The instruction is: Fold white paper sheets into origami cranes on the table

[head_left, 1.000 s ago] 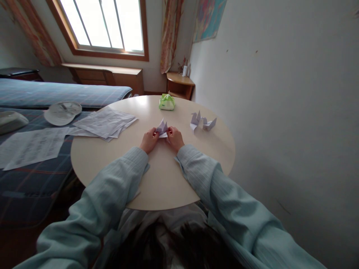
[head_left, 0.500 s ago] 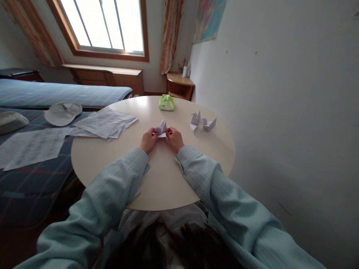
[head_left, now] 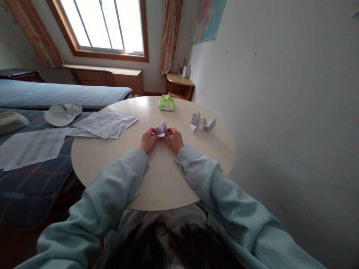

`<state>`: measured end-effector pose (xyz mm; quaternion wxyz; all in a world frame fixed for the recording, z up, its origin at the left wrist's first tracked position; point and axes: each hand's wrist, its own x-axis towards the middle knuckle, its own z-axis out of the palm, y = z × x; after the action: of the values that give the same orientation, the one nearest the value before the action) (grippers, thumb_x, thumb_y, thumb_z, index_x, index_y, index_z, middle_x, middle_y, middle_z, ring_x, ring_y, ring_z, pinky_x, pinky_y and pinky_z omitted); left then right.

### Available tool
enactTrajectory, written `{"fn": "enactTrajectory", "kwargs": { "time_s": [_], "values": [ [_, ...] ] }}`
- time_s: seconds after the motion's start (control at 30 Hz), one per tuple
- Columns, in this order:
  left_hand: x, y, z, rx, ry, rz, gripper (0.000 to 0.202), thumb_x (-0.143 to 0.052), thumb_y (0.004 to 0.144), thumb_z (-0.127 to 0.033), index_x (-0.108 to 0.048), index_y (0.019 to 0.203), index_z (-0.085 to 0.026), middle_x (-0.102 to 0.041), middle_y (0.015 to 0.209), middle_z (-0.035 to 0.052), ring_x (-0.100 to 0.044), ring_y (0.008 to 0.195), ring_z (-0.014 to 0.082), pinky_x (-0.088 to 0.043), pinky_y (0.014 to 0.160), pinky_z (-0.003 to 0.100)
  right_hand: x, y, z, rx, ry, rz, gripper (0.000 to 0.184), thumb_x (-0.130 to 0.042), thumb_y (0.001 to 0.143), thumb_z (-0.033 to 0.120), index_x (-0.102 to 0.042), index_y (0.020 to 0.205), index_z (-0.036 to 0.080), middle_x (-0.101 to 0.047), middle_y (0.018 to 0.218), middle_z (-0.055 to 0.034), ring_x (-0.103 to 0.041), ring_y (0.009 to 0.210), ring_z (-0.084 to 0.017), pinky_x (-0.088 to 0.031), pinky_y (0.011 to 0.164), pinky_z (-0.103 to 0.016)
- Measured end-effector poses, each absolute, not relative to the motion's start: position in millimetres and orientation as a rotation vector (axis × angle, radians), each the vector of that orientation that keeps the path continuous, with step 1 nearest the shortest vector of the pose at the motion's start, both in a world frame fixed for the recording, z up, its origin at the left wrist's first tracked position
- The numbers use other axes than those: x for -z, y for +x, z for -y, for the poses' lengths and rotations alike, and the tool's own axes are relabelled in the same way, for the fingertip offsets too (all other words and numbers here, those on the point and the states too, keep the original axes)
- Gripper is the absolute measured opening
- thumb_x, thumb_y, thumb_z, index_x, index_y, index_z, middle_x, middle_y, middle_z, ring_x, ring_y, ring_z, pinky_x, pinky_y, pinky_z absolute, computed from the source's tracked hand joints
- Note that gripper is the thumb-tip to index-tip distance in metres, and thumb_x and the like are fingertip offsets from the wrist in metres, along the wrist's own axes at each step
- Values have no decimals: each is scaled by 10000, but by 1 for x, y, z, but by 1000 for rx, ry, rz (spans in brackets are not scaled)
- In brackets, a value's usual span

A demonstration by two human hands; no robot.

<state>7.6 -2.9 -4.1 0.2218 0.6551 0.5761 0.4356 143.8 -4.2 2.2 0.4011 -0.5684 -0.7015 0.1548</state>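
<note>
Between my hands, over the middle of the round table [head_left: 165,179], is a small folded paper piece [head_left: 161,129], pale lilac-white with points sticking up. My left hand [head_left: 148,140] pinches its left side, fingers closed. On its right side my right hand [head_left: 174,139] grips it with thumb and fingers closed. Part of the paper is hidden behind the fingertips. To the right stand two folded paper birds, one upright paper bird [head_left: 195,121] and one lower paper bird [head_left: 209,125], close beside each other.
A green tissue pack [head_left: 167,103] sits at the table's far side. Loose paper sheets [head_left: 105,123] overlap the left table edge and the plaid bed [head_left: 36,179]. A pale cap [head_left: 63,113] lies on the bed. A white wall [head_left: 280,112] borders the right side.
Both hands keep hold of the folded paper in nearly the same place. Only a very slight shift of the fingers shows.
</note>
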Motion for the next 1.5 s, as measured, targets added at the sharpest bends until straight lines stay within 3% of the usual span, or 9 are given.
{"fn": "enactTrajectory", "kwargs": {
  "time_s": [0.77,1.5],
  "values": [
    [3,6,4,-1188,1824,-1579,155,-449,782,-195,-588,846,-170,-662,846,48,-597,713,138,-449,649,223,0,145,3,-408,-1450,1754,122,-479,792,216,-586,773,159,-590,811,-29,-535,702,-110,-404,694,-221],
    [0,7,5,-1177,1838,-1609,153,-453,781,-187,-593,839,-161,-664,845,54,-599,717,141,-439,658,226,-5,143,7,-416,-1460,1706,266,-415,843,337,-582,737,159,-585,772,-25,-498,700,-106,-366,678,-221]
  ]
}}
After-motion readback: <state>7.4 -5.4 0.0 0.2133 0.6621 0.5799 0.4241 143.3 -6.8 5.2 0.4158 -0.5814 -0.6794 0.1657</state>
